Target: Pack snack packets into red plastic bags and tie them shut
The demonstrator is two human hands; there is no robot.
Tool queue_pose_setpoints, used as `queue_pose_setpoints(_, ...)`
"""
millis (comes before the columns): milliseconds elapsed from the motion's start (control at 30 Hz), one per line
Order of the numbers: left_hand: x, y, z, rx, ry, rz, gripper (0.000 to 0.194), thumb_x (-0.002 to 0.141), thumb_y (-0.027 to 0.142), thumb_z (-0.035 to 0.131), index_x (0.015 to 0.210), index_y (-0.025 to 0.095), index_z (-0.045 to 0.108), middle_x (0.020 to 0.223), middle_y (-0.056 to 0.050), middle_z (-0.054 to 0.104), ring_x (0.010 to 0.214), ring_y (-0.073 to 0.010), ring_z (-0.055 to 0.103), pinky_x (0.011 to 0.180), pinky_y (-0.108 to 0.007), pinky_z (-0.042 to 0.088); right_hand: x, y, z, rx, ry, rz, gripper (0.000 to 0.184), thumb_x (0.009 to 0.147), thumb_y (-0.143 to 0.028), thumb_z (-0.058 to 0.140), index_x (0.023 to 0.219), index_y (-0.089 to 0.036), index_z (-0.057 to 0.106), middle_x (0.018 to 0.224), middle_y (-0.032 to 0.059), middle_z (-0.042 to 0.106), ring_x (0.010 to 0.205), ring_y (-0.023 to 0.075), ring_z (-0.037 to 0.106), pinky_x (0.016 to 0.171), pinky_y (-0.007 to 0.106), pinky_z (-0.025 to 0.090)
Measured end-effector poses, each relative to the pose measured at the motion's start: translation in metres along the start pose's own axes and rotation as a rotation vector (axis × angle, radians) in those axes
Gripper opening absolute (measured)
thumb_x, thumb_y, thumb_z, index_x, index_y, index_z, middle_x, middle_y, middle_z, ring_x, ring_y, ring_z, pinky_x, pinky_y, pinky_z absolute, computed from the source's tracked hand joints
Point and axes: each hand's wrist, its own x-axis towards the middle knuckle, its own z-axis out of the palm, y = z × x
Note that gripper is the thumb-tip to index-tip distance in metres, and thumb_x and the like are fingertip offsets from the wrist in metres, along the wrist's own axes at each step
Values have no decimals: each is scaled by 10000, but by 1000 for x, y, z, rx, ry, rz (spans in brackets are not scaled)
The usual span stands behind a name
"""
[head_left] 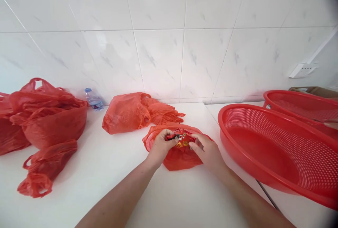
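Observation:
A small shiny packet [182, 140], red with gold and black print, is held up between my two hands. My left hand [163, 145] pinches its left end between thumb and fingers. On the other side, my right hand [204, 147] has its thumb and fingers closed on the packet's right end. Beneath both hands an opened red plastic bag [182, 161] lies crumpled on the white table, partly covered by the packet and my fingers. What else the bag contains is hidden. Just behind it rests a filled, tied red plastic bag [128, 112].
Right of me stands a large red plastic basket [260, 150], with a second red basket [298, 106] behind it. Part of another person's hand [332, 124] shows there. Red bags [54, 122] are heaped on the left, near a plastic bottle [93, 99]. A tiled wall [158, 62] closes the back.

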Motion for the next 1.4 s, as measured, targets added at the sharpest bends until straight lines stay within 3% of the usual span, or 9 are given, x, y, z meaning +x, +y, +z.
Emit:
queue_pose_setpoints(133, 0, -11, 4, -139, -73, -50, 274, 703, 335, 720, 791, 183, 510, 755, 17, 599, 666, -102, 555, 645, -229, 429, -5, -3, 5, 88, -121, 40, 427, 837, -437, 503, 1205, -222, 532, 800, 11, 657, 651, 174, 587, 610, 307, 472)
queue_pose_setpoints(333, -6, -23, 2, -80, -189, 32, 550, 693, 348, 740, 1183, 235, 515, 1112, -69, 636, 1014, -205, 596, 871, -330, 467, -8, -10, 10, 291, -168, 98, 211, 829, -293, 487, 995, -214, 590, 875, 12, 674, 766, 171, 622, 651, 278, 486)
queue_pose_setpoints(433, -6, -24, 0, -12, -266, 46, 388, 748, 396, 676, 1070, 193, 599, 1017, -74, 662, 938, -222, 620, 821, -347, 490, -8, -10, 10, 286, -200, 85, 164, 816, -267, 499, 937, -220, 598, 832, -3, 670, 739, 162, 619, 652, 272, 488)
queue_pose_setpoints(533, -1, -26, -5, 81, -158, 86, 256, 784, 406, 623, 877, 168, 629, 838, -43, 662, 781, -186, 616, 715, -308, 492, -8, -6, 7, 192, -143, 41, 156, 817, -262, 508, 935, -235, 607, 841, -6, 671, 753, 161, 616, 666, 274, 487)
queue_pose_setpoints(667, 6, -26, -17, 131, 105, 231, 174, 798, 358, 594, 840, 190, 617, 800, -6, 640, 765, -159, 583, 695, -268, 466, -5, 5, 2, 59, 25, -6, 159, 853, -264, 466, 924, -244, 607, 929, 4, 666, 825, 160, 614, 699, 279, 481)
queue_pose_setpoints(767, 10, -25, -24, 160, 224, 262, 153, 792, 337, 589, 787, 186, 610, 743, 10, 615, 718, -142, 554, 658, -246, 445, -1, 15, 2, -12, 47, -8, 181, 857, -237, 440, 953, -244, 593, 989, 8, 653, 885, 165, 605, 737, 296, 484)
queue_pose_setpoints(1000, 9, -24, -24, 210, 311, 253, 186, 794, 359, 584, 806, 174, 603, 747, 12, 610, 685, -132, 537, 630, -244, 439, -2, 22, 10, -159, 11, -79, 228, 840, -221, 466, 1029, -246, 591, 1138, 24, 604, 1057, 183, 556, 911, 352, 451)
queue_pose_setpoints(1200, 7, -28, -19, 209, 325, 256, 184, 787, 354, 597, 866, 187, 607, 829, -8, 643, 761, -151, 579, 700, -267, 471, -1, 21, 9, -141, -12, 54, 436, 877, -228, 399, 1313, -235, 412, 1231, 46, 574, 1088, 182, 549, 928, 358, 448)
queue_pose_setpoints(1400, 9, -35, -17, 187, 301, 225, 220, 799, 340, 579, 957, 186, 578, 910, -38, 652, 831, -182, 614, 750, -310, 492, 5, 25, 7, -180, -78, 116, 397, 866, -239, 427, 1259, -224, 485, 1204, 46, 593, 1086, 196, 548, 925, 360, 434)
